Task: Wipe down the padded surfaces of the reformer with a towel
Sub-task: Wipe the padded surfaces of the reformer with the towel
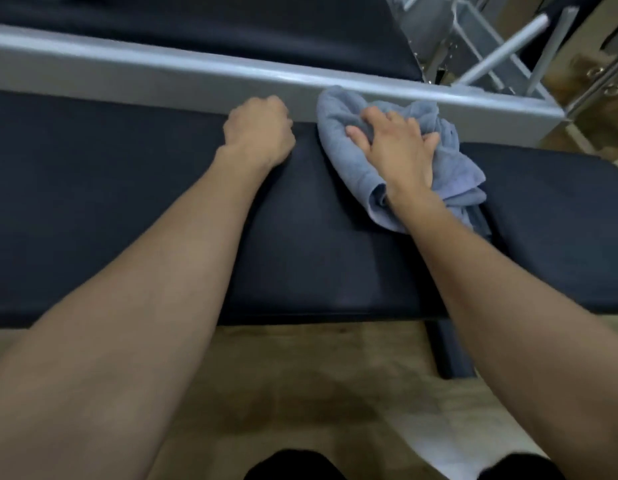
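A black padded surface (318, 244) of the reformer runs across the middle of the head view. On its far right part lies a crumpled grey-blue towel (338, 150), pressed against the pad by my right hand (397, 147), whose fingers spread over and grip the cloth. To the left of the towel, my left hand (259, 131) rests as a closed fist on the pad's far edge, holding nothing visible.
A grey metal frame rail (196, 77) runs along the pad's far side, with another black pad (231, 26) beyond it. Metal bars (501, 53) stand at the top right. A dark leg (453, 348) drops to the tan floor (318, 393) below.
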A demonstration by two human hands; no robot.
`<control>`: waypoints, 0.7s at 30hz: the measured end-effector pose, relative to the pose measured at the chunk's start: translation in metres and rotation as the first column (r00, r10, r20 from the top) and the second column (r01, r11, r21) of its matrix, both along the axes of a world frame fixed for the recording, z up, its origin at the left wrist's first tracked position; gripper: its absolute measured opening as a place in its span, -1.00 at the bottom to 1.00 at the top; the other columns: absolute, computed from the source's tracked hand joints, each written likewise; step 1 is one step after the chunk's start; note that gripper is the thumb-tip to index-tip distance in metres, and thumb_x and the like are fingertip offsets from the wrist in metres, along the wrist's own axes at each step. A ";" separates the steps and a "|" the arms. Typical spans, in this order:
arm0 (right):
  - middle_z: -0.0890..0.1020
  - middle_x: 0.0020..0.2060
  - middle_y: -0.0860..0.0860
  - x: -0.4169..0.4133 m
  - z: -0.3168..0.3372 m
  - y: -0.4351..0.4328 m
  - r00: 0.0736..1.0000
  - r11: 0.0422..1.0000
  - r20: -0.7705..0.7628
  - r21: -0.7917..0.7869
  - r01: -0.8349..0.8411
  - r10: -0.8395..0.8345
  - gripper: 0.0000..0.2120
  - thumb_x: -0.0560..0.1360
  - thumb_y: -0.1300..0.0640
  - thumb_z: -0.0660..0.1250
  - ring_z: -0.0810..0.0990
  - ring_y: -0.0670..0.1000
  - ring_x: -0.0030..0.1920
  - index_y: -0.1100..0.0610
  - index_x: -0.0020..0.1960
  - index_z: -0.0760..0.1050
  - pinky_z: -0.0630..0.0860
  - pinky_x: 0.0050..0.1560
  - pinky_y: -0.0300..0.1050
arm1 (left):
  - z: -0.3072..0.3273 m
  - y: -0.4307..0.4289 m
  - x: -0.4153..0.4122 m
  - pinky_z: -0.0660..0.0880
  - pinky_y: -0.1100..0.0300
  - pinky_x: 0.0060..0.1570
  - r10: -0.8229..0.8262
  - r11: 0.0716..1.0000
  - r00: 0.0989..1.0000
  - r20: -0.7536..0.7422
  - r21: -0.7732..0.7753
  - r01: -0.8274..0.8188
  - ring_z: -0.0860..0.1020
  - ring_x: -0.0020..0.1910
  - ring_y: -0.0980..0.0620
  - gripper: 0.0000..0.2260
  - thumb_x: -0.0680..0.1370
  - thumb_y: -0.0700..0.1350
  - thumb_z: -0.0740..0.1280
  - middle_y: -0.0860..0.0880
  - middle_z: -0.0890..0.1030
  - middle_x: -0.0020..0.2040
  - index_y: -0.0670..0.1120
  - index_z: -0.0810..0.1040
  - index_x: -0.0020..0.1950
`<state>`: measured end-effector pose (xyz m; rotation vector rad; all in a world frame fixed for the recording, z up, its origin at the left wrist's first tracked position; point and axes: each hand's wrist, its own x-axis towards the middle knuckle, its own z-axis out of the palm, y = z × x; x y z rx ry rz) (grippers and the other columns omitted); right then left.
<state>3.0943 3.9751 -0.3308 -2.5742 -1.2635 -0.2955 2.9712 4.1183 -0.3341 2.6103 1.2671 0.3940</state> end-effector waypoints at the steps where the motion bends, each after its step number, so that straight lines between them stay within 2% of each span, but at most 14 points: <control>1: 0.57 0.15 0.12 0.010 0.000 0.018 1.000 1.000 -0.007 -0.008 0.007 -0.007 -0.64 0.62 -0.17 0.06 0.46 0.23 0.21 0.02 0.18 0.46 0.26 0.18 0.30 | -0.002 0.001 -0.001 0.46 -0.01 0.03 0.000 1.000 1.000 -0.001 0.016 0.000 0.53 0.14 -0.28 -0.71 0.61 -0.04 0.18 -0.25 0.58 0.18 -0.11 0.57 0.23; 5: 0.59 0.14 0.15 0.028 0.000 0.056 0.999 0.998 -0.012 -0.035 0.052 -0.053 -0.62 0.62 -0.14 0.03 0.47 0.23 0.20 0.04 0.13 0.51 0.26 0.20 0.27 | -0.009 -0.002 -0.004 0.41 0.04 0.09 -0.047 0.995 0.999 0.020 0.089 0.045 0.54 0.13 -0.23 -0.73 0.62 -0.09 0.15 -0.18 0.62 0.13 -0.08 0.62 0.15; 10: 0.58 0.13 0.17 -0.013 0.000 0.015 0.999 0.999 0.026 0.002 0.034 -0.034 -0.64 0.62 -0.15 0.06 0.46 0.26 0.18 0.07 0.15 0.47 0.28 0.13 0.24 | -0.010 -0.004 -0.009 0.35 0.00 0.21 -0.057 0.993 0.998 0.013 0.106 0.056 0.55 0.06 -0.22 -0.72 0.63 -0.12 0.12 -0.18 0.64 0.04 -0.12 0.62 0.04; 13: 0.61 0.01 0.14 -0.052 -0.001 -0.031 0.999 0.999 0.038 -0.008 0.039 -0.038 -0.66 0.60 -0.16 0.10 0.51 0.23 0.07 0.04 0.11 0.49 0.33 0.06 0.20 | -0.008 -0.007 -0.009 0.24 -0.03 0.35 -0.074 0.993 0.997 -0.019 0.093 0.076 0.54 0.10 -0.19 -0.71 0.64 -0.11 0.09 -0.17 0.63 0.08 -0.11 0.60 0.10; 17: 0.59 -0.08 0.04 -0.091 0.005 -0.082 1.000 0.999 0.020 -0.033 0.004 -0.004 -0.64 0.58 -0.19 0.04 0.54 0.14 -0.05 -0.02 0.07 0.51 0.40 -0.02 0.14 | 0.001 -0.012 -0.014 0.11 -0.04 0.45 -0.104 0.995 0.992 -0.069 0.000 0.105 0.42 0.31 -0.12 -0.68 0.66 -0.10 0.05 -0.12 0.54 0.28 -0.09 0.48 0.32; 21: 0.54 -0.16 -0.04 -0.088 0.006 -0.093 0.999 0.999 -0.002 0.006 -0.050 0.050 -0.68 0.58 -0.21 0.04 0.50 0.07 -0.12 -0.07 0.00 0.49 0.37 -0.05 0.09 | 0.011 -0.016 -0.029 0.17 -0.04 0.42 -0.061 0.998 0.994 -0.095 0.018 0.062 0.41 0.33 -0.10 -0.66 0.64 -0.04 0.09 -0.10 0.52 0.31 -0.11 0.45 0.34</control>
